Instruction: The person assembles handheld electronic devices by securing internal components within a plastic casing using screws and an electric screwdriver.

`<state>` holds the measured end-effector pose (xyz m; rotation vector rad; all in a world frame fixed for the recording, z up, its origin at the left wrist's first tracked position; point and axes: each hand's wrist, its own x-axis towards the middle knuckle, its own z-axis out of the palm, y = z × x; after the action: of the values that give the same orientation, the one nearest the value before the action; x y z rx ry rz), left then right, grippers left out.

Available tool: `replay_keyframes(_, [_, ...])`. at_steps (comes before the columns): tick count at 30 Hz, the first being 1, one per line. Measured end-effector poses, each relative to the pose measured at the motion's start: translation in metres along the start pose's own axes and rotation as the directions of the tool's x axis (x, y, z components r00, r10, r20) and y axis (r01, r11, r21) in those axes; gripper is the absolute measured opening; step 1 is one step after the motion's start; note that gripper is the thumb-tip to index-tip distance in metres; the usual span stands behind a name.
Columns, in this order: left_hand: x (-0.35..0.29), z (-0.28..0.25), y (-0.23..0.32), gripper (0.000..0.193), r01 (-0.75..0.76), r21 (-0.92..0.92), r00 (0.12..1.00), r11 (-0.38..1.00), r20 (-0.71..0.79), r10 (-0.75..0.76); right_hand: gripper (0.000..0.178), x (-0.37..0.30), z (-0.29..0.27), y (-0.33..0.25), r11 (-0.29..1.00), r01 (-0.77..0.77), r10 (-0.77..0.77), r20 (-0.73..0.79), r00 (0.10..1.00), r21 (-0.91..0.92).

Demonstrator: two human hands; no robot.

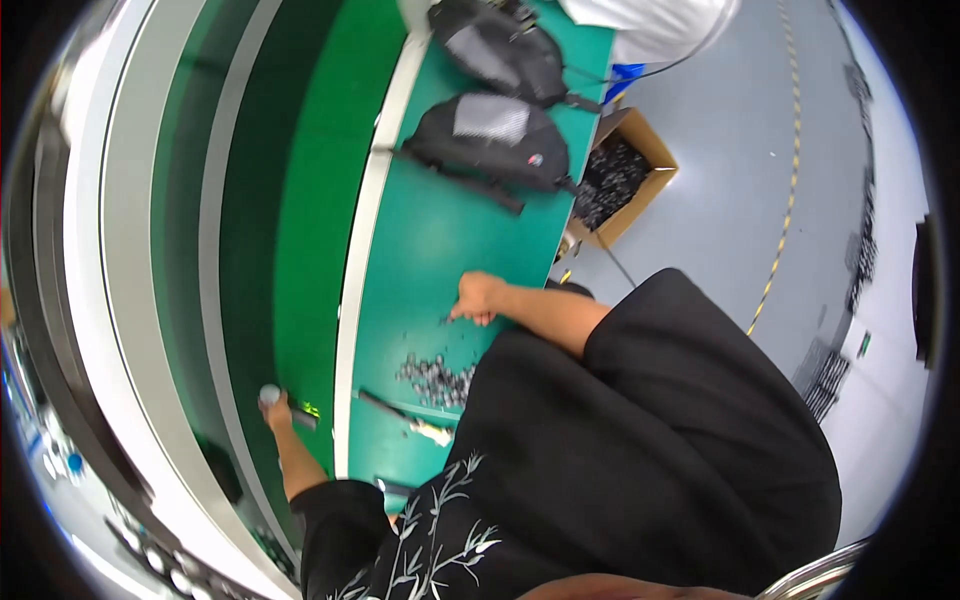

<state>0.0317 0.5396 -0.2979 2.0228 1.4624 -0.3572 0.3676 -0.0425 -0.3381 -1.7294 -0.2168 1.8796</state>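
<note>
Over the green conveyor belt, my left hand is closed around a small part with a pale round end. A short dark piece sits beside its fingers; whether it belongs to the same part I cannot tell. My right hand is closed in a pinch low over the green worktable, a small dark piece at its fingertips. Toward me from that hand lies a loose pile of small grey and black parts. A dark rod-like tool rests beside the pile.
Two black bags lie on the far part of the table. On the floor at its right stands an open cardboard box full of small black parts. A pale rail divides belt from table. My black-clothed lap meets the table edge.
</note>
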Motion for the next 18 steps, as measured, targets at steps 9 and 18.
replay_keyframes(9, [0.055,0.075,0.072,0.083,0.428,0.023,0.869,0.904,-0.287,-0.404,0.031,-0.005,0.0,0.009,1.0,-0.022,0.023,-0.091,0.996,0.011])
replay_keyframes(18, [-0.008,0.114,0.164,0.044,-0.012,0.572,0.97,0.82,-0.192,0.149,0.03,-0.003,-0.003,0.017,0.999,-0.046,0.045,-0.114,0.993,-0.005])
